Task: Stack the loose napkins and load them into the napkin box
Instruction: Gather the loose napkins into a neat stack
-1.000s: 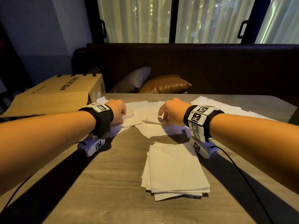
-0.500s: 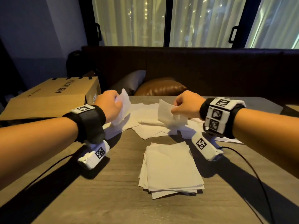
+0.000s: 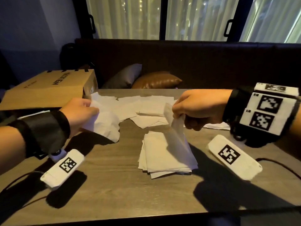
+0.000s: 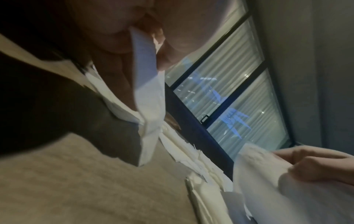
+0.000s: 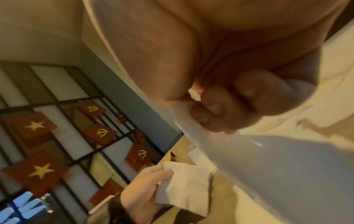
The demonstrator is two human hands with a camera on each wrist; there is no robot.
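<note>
- The stack of napkins [image 3: 166, 154] lies on the wooden table [image 3: 114, 185], between the two forearms and nearer the person than the loose ones.
- The right hand [image 3: 197, 109] pinches one napkin [image 3: 177, 134] by its top edge between thumb and curled fingers; the sheet hangs down and its lower part overlaps the stack's right side. From the right wrist, the fingertips [image 5: 214, 112] are seen closed on the sheet's edge.
- The left hand [image 3: 79, 113] grips another napkin [image 3: 107, 124], crumpled and lifted off the table, to the left of the stack and apart from it. The left wrist view shows the thumb and fingers [image 4: 172, 50] clamped on that sheet.
- The loose napkins [image 3: 146, 108] lie spread over the far half of the table, beyond both hands, some overlapping.
- A brown cardboard box [image 3: 48, 88] lies on its side at the far left, its open end toward the loose napkins; dark print runs along its top, too blurred to read with certainty.
- Behind the table stands a dark bench with a grey cushion [image 3: 123, 76] and a brown cushion [image 3: 156, 79], under curtained windows.
- The right wrist view shows red flags [image 5: 31, 126] with yellow stars and hammer-and-sickle emblems.
</note>
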